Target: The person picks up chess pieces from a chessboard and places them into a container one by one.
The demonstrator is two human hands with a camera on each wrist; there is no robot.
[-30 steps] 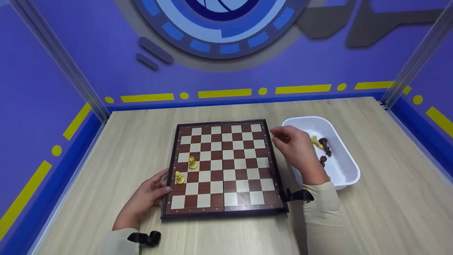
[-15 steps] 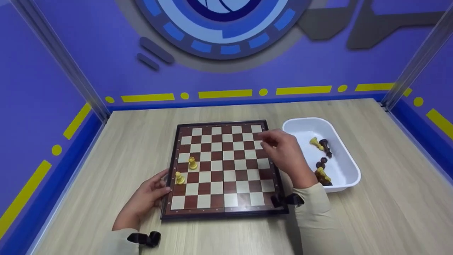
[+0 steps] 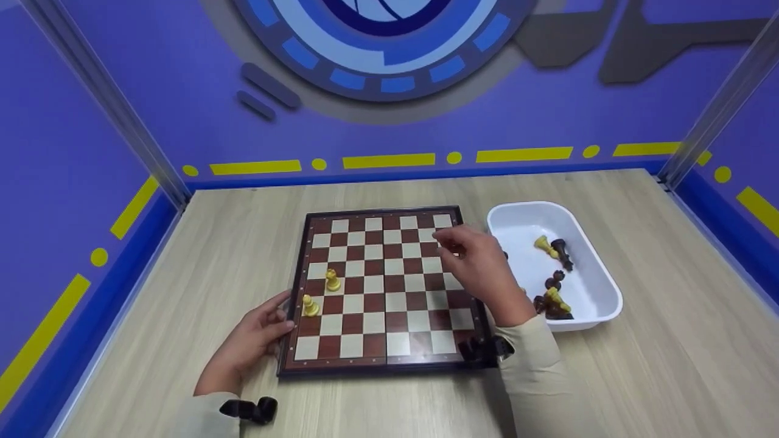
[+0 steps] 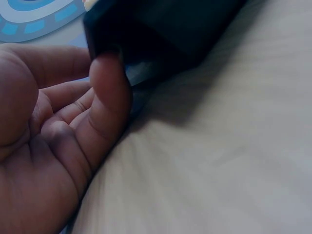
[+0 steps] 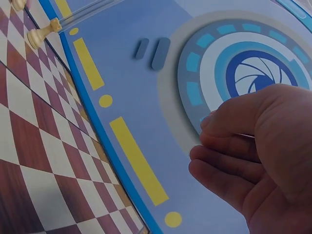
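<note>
A brown-and-cream chessboard point(image 3: 354, 302) lies on the table. My left hand point(image 3: 255, 334) grips its left edge; in the left wrist view the fingers point(image 4: 109, 92) curl against the dark side of the board point(image 4: 146, 34). Above the right part of the board hovers my right hand point(image 3: 481, 261). In the right wrist view its thumb and fingers point(image 5: 224, 170) are loosely bent, with nothing visible between them. Two cream chess pieces stand on the left side: one with a crown-like top point(image 3: 332, 280) and, nearer me, a pointed one point(image 3: 310, 306).
Right of the board stands a white plastic tray point(image 3: 599, 286). Dark and cream chess pieces lie in it, among them a cream piece point(image 3: 543, 244) and a dark piece point(image 3: 561, 254). Blue-purple panels point(image 3: 377, 134) enclose the table point(image 3: 231, 243) at the back and sides.
My right hand has moved left, from between tray and board to above the board's right side, uncovering more pieces in the tray. The left hand and the two standing pieces have not moved.
</note>
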